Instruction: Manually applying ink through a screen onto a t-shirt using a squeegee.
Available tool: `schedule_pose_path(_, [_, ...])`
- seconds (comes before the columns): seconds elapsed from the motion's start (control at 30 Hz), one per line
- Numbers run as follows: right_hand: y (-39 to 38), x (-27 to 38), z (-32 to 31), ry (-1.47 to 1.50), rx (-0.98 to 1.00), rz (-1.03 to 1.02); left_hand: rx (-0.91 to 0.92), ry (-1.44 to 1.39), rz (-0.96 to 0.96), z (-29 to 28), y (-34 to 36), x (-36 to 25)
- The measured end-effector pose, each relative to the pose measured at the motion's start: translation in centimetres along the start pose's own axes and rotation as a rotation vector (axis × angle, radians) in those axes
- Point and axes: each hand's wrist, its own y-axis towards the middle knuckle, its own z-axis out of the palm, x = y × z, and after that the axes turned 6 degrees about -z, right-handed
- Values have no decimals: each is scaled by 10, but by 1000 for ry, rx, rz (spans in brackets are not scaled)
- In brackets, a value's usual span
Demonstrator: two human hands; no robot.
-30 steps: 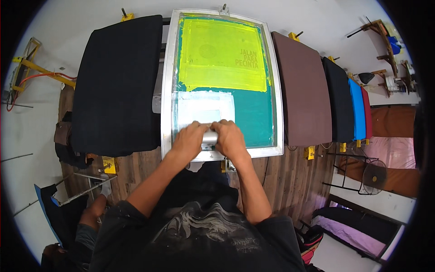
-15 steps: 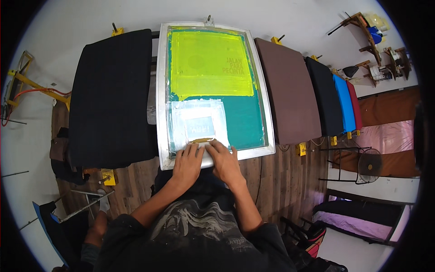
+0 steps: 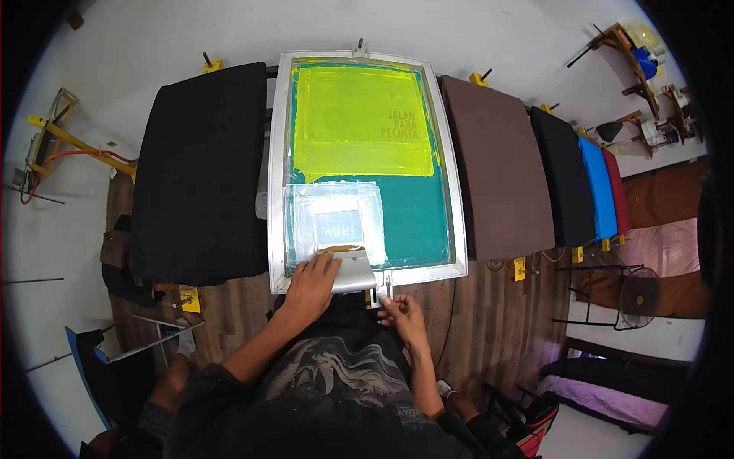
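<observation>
An aluminium-framed screen (image 3: 413, 214) has teal mesh, a yellow-green upper area with faint printed lettering, and a white-coated patch (image 3: 302, 214) at lower left. A metal squeegee (image 3: 349, 271) with a brownish blade rests along the patch's lower edge, over the frame. My left hand (image 3: 310, 288) is closed over the squeegee's left end. Below the frame, my right hand (image 3: 405, 317) has its thumb and fingers closed at a metal clamp bracket (image 3: 378, 296).
Fabric-covered boards flank the screen: black (image 3: 195, 172), brown (image 3: 497, 172), then black, blue (image 3: 599, 191) and red. Yellow brackets (image 3: 189, 298) hold them. A fan (image 3: 641, 298) stands right, shelves (image 3: 638, 61) hang upper right. Other people's legs show at lower left (image 3: 168, 386) and lower right.
Both hands gripped the squeegee and drew it toward me to the screen's lower edge. My right hand has since left it and moved down to the clamp below the frame.
</observation>
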Motion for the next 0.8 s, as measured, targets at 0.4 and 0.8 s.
schedule_pose_path(0.4, [5, -14, 6, 122, -99, -133, 91, -6, -27, -36, 9, -15])
schedule_pose_path(0.8, [2, -25, -4, 49, -66, -202, 92, -100, -101, -13, 14, -5])
